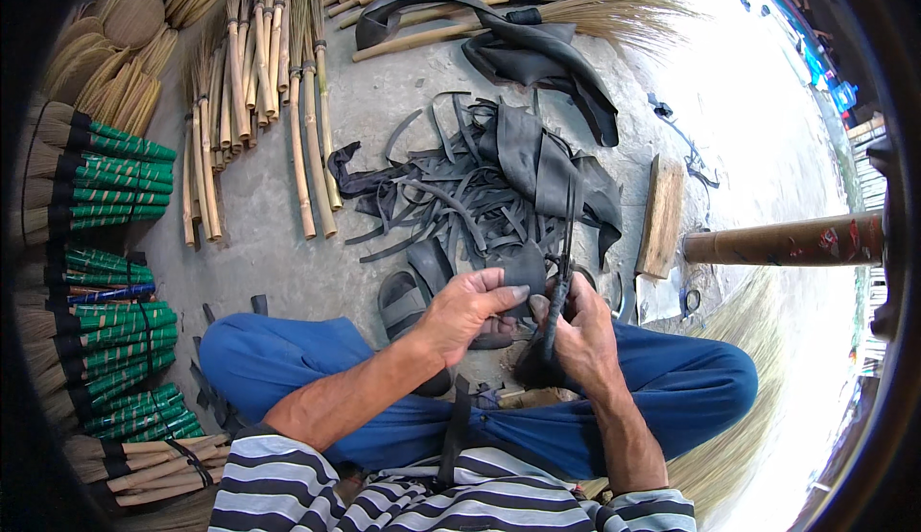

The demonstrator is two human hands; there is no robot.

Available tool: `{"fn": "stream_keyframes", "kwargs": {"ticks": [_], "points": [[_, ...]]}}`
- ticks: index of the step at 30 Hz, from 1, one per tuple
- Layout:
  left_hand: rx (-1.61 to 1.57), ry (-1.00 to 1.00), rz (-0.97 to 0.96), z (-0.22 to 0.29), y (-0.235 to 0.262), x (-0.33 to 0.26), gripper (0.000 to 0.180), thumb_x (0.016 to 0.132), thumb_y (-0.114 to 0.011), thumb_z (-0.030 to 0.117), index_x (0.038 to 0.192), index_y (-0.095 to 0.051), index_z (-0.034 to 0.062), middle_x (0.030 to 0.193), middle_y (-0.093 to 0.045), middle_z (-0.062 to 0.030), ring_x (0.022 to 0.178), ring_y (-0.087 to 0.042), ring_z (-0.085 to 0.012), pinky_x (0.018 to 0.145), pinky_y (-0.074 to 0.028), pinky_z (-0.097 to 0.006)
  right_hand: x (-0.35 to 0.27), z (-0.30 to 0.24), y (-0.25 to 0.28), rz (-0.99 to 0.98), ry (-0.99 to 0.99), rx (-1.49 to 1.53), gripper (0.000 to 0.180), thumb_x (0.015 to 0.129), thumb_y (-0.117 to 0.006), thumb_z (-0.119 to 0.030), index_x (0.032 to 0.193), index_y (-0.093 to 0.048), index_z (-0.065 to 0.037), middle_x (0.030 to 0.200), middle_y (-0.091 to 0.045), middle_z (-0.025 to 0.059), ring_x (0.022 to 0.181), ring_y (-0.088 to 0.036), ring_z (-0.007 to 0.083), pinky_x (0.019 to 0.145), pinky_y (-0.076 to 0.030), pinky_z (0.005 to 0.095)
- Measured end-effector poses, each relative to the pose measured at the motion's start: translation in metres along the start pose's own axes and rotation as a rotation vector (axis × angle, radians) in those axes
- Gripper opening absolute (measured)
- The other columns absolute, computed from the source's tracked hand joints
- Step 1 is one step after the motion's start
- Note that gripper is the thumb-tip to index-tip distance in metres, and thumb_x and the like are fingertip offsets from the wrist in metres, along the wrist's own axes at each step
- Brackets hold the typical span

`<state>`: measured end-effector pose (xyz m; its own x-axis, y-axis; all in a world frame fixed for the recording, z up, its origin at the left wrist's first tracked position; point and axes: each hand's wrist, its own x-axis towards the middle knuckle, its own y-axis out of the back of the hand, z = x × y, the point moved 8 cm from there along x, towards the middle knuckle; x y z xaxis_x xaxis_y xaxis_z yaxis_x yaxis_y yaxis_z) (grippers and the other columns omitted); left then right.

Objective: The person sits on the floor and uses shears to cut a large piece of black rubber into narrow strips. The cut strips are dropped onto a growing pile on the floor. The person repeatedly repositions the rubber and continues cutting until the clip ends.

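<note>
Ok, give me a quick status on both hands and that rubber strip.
Left hand and right hand both pinch the black rubber strip, held upright. Rubber scrap pile just beyond. Nothing blocking.

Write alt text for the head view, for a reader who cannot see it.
A seated person's left hand and right hand pinch a black rubber strip above crossed legs in blue trousers. A pile of rubber strips lies ahead on the concrete floor, with broom handles and finished brooms stacked at left.
</note>
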<state>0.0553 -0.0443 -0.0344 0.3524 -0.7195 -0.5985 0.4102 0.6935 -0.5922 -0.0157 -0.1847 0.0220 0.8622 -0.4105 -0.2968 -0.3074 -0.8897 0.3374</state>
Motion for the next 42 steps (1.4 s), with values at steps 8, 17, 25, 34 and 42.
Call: {"fn": "stream_keyframes", "kwargs": {"ticks": [8, 17, 25, 34, 42], "points": [[-0.254, -0.295, 0.027, 0.057, 0.009, 0.000, 0.015, 0.100, -0.072, 0.013, 0.115, -0.073, 0.0108, 0.100, -0.076, -0.0006, 0.081, -0.069, -0.0116, 0.078, -0.059, -0.031, -0.010, -0.009, -0.002, -0.074, 0.021, -0.256, 0.044, 0.095, -0.075, -0.038, 0.105, -0.060, 0.002, 0.086, -0.068, 0.0222, 0.079, -0.068, 0.0377, 0.074, -0.052, 0.0448], [-0.211, -0.426, 0.167, 0.074, 0.022, -0.011, 0.009, 0.098, -0.075, 0.016, 0.105, -0.071, 0.0117, 0.094, -0.073, 0.0008, 0.080, -0.065, -0.0089, 0.080, -0.055, -0.026, -0.014, -0.014, -0.018, -0.175, 0.002, -0.417, 0.054, 0.092, -0.074, -0.051, 0.099, -0.060, 0.001, 0.080, -0.068, 0.0224, 0.079, -0.069, 0.0410, 0.074, -0.052, 0.0492], [-0.142, -0.402, 0.118, 0.050, 0.017, -0.009, 0.015, 0.101, -0.072, 0.016, 0.114, -0.073, 0.0091, 0.104, -0.075, 0.0003, 0.087, -0.065, -0.0066, 0.085, -0.053, -0.025, -0.013, -0.016, -0.024, -0.103, 0.136, -0.558, 0.047, 0.091, -0.074, -0.044, 0.102, -0.061, 0.000, 0.080, -0.065, 0.0211, 0.080, -0.067, 0.0415, 0.072, -0.050, 0.0503], [-0.128, -0.380, 0.140, 0.040, 0.022, -0.006, 0.012, 0.101, -0.071, 0.017, 0.110, -0.073, 0.0094, 0.101, -0.075, 0.0005, 0.086, -0.066, -0.0077, 0.085, -0.053, -0.025, -0.017, -0.014, -0.023, -0.116, 0.137, -0.615, 0.051, 0.091, -0.074, -0.048, 0.092, -0.057, 0.000, 0.072, -0.062, 0.0212, 0.073, -0.067, 0.0417, 0.068, -0.050, 0.0507], [-0.155, -0.392, 0.202, 0.038, 0.029, -0.004, 0.012, 0.100, -0.069, 0.012, 0.109, -0.073, 0.0059, 0.101, -0.076, -0.0023, 0.085, -0.067, -0.0083, 0.082, -0.055, -0.027, -0.020, -0.008, -0.023, -0.162, 0.116, -0.590, 0.052, 0.091, -0.075, -0.047, 0.086, -0.055, 0.001, 0.068, -0.064, 0.0217, 0.068, -0.069, 0.0418, 0.065, -0.053, 0.0509]]}}
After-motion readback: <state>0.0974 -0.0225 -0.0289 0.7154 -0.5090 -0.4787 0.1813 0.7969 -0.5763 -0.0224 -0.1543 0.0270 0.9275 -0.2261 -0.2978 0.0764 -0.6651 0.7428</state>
